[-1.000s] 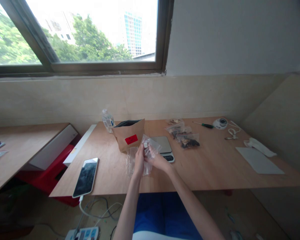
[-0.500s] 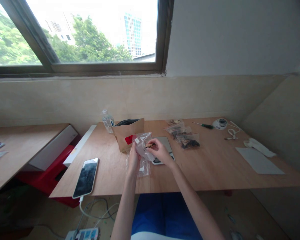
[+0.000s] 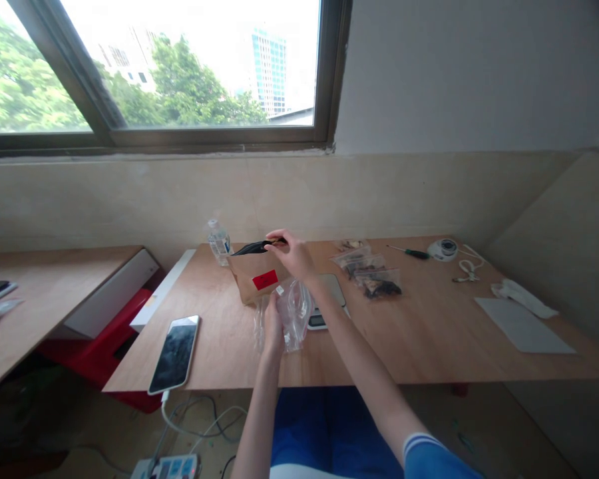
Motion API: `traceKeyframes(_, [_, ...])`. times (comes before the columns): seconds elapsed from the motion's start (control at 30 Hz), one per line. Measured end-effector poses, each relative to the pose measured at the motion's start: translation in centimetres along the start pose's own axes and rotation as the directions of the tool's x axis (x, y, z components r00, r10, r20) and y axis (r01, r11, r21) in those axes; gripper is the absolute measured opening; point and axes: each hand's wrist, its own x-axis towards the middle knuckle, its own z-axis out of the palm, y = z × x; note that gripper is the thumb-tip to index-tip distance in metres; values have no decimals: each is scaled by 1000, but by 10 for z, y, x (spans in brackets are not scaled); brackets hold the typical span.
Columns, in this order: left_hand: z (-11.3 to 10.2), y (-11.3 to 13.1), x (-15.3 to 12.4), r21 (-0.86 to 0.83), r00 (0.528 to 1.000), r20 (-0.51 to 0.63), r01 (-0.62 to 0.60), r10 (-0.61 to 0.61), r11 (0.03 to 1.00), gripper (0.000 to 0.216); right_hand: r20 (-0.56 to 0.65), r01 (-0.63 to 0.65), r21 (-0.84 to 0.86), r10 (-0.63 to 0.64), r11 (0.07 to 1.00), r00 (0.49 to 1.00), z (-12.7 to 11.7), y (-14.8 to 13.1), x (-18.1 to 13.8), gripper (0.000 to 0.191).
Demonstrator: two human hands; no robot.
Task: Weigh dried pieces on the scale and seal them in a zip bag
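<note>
My left hand (image 3: pixel 274 327) is closed on a clear plastic bag (image 3: pixel 295 306), low over the table. My right hand (image 3: pixel 292 254) is at the right end of the open mouth of a brown paper bag (image 3: pixel 247 279) with a red label and a dark inside. Its fingers pinch a small dark brown piece (image 3: pixel 279 241), too small to name. Behind my right forearm lies a white kitchen scale (image 3: pixel 318 322), partly hidden. More clear plastic (image 3: pixel 259 322) lies just left of my left hand.
Several filled zip bags (image 3: pixel 379 285) lie right of the scale. Farther right are a screwdriver (image 3: pixel 415 253), a white dome camera (image 3: pixel 443 249), a cable (image 3: pixel 469 269) and a white sheet (image 3: pixel 524 326). A water bottle (image 3: pixel 219 243) stands behind the paper bag; a charging phone (image 3: pixel 174 352) lies left.
My right hand has moved up and away from the plastic bag to the paper bag's mouth, still pinching a small piece. My left hand keeps the plastic bag, slightly lower.
</note>
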Motion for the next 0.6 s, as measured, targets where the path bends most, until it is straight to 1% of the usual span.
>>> traceKeyframes(0.1, [-5, -1, -6, 39, 1000, 10, 29, -29, 999, 37, 43, 55, -175, -49, 983, 998, 20, 9, 7, 14])
traceKeyframes(0.2, [-10, -2, -10, 78, 997, 28, 63, -65, 995, 39, 130, 78, -322, -37, 944, 991, 32, 18, 2, 18])
traceKeyframes(0.27, [-12, -3, -10, 45, 997, 42, 62, -64, 997, 39, 191, 100, -375, -29, 922, 981, 35, 21, -3, 25])
traceKeyframes(0.33, [-14, -7, -9, -8, 997, 51, 52, -52, 999, 36, 219, 121, -381, -37, 917, 975, 34, 18, -8, 28])
traceKeyframes(0.4, [-16, -12, -7, -37, 999, 42, 29, -28, 999, 34, 193, 121, -363, -52, 924, 980, 28, 11, -13, 28])
traceKeyframes(0.47, [-20, -19, -4, -30, 1000, 29, 2, -2, 1000, 34, 118, 76, -345, -37, 935, 992, 20, 2, -23, 28])
traceKeyframes(0.53, [-23, -24, -2, 11, 1000, 24, -8, 8, 1000, 36, 20, -22, -343, 31, 939, 999, 10, -4, -40, 27])
traceKeyframes(0.6, [-25, -29, 0, 71, 1000, 0, -23, 23, 997, 37, -74, -161, -351, 144, 922, 987, 2, -6, -63, 25])
